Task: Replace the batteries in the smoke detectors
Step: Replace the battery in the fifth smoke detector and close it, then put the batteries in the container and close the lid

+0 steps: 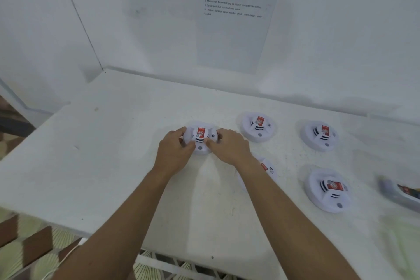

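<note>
Detector [200,141] is held on the surface [113,154], gripped at its rim by left hand [175,150] and right hand [229,145]. Looks closed. Risk: if twisted unevenly, grip may be lost and it may be knocked into the neighbour [258,127].

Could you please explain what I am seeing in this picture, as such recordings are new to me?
No machine here: a person wears a camera on the head, so the one picture looks down at their own bare arms. The left hand and right hand grip one round white smoke detector from either side, fingers curled round its rim. Four more lie on the white table to its right: a far middle detector, a far right detector, a near right detector and a half-hidden detector under the right forearm. An instruction sheet hangs on the wall.
</note>
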Demonstrator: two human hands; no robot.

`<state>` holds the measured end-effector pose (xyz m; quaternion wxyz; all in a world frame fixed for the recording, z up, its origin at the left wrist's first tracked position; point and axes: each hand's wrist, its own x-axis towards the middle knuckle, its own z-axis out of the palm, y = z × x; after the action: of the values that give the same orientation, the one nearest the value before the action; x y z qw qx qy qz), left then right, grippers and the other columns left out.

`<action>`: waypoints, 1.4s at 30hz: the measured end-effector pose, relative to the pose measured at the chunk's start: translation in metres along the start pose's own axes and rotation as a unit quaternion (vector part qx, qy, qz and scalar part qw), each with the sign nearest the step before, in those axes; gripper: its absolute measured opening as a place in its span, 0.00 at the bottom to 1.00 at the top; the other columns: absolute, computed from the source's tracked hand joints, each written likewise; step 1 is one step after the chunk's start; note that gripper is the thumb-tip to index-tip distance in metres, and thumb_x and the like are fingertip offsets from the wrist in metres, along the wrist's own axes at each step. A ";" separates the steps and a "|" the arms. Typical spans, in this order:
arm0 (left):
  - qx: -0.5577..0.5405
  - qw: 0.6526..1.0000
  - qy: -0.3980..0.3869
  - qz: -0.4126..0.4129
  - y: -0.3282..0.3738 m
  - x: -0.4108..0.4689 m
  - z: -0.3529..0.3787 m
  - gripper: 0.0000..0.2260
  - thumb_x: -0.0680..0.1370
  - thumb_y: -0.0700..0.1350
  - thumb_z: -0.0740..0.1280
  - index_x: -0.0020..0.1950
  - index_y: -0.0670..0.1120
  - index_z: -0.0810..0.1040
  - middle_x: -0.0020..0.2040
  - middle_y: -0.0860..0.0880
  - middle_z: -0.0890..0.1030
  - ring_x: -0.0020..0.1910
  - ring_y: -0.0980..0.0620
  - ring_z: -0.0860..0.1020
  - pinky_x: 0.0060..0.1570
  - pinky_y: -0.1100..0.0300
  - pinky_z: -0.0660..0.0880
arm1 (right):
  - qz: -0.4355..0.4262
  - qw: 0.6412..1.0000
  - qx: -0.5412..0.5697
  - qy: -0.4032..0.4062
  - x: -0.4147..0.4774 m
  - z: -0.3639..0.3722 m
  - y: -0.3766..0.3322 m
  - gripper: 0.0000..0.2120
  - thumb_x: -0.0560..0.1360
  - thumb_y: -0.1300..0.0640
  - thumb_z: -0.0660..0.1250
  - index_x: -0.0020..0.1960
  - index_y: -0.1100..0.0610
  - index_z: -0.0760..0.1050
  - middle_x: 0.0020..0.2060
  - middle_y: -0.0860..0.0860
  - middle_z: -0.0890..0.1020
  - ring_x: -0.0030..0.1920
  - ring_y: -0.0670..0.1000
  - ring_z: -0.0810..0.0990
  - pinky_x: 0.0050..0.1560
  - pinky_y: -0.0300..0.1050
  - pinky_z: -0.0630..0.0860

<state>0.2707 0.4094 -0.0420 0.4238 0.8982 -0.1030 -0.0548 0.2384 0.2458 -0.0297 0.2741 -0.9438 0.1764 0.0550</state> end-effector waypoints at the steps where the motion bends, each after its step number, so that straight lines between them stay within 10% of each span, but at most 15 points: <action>1: 0.003 1.000 -0.001 0.003 -0.001 0.000 0.000 0.08 0.78 0.48 0.67 0.54 0.47 0.79 0.49 0.48 0.81 0.50 0.49 0.79 0.48 0.57 0.74 | 0.001 1.000 0.006 -0.002 0.000 0.000 0.000 0.20 0.77 0.38 0.62 0.56 0.54 0.77 0.50 0.50 0.83 0.52 0.56 0.80 0.55 0.54 0.76; 10: -0.021 0.998 0.033 0.042 0.016 -0.015 -0.004 0.19 0.80 0.43 0.65 0.72 0.44 0.72 0.71 0.47 0.73 0.70 0.48 0.70 0.65 0.61 0.63 | -0.017 0.995 0.099 -0.006 -0.021 -0.017 -0.002 0.28 0.77 0.49 0.67 0.75 0.55 0.66 0.69 0.52 0.75 0.68 0.54 0.73 0.69 0.55 0.70; 25: -0.162 0.966 -0.115 0.164 0.135 -0.116 0.073 0.11 0.79 0.40 0.67 0.58 0.52 0.82 0.54 0.60 0.82 0.50 0.65 0.79 0.46 0.75 0.72 | -0.014 0.956 0.252 0.152 -0.159 -0.106 0.149 0.16 0.78 0.58 0.66 0.65 0.48 0.76 0.58 0.39 0.81 0.57 0.41 0.79 0.55 0.29 0.71; 32: -0.050 0.957 -0.224 0.175 0.181 -0.186 0.180 0.10 0.79 0.48 0.68 0.59 0.55 0.81 0.56 0.61 0.80 0.47 0.64 0.78 0.42 0.76 0.71 | 0.038 0.962 0.185 0.195 -0.237 -0.136 0.270 0.13 0.77 0.61 0.66 0.57 0.46 0.79 0.51 0.41 0.83 0.52 0.44 0.80 0.49 0.33 0.72; 36: 0.001 0.972 -0.176 0.157 0.205 -0.220 0.233 0.14 0.79 0.53 0.68 0.62 0.51 0.78 0.55 0.54 0.78 0.45 0.58 0.77 0.46 0.67 0.71 | 0.097 0.940 0.086 0.317 -0.273 -0.139 0.325 0.13 0.75 0.62 0.65 0.53 0.48 0.81 0.50 0.44 0.84 0.53 0.51 0.81 0.60 0.51 0.73; 42: 0.059 0.988 -0.095 0.104 0.223 -0.242 0.283 0.20 0.77 0.57 0.68 0.64 0.47 0.75 0.54 0.49 0.77 0.48 0.53 0.73 0.49 0.58 0.70 | 0.231 0.929 0.040 0.287 -0.305 -0.140 0.393 0.23 0.80 0.49 0.64 0.73 0.51 0.70 0.70 0.53 0.74 0.69 0.58 0.69 0.67 0.57 0.65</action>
<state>-0.0486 0.1148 -0.0467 0.3616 0.8968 -0.2390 -0.0891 -0.1871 -0.0465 -0.0463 0.2290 -0.8406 0.4630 -0.1632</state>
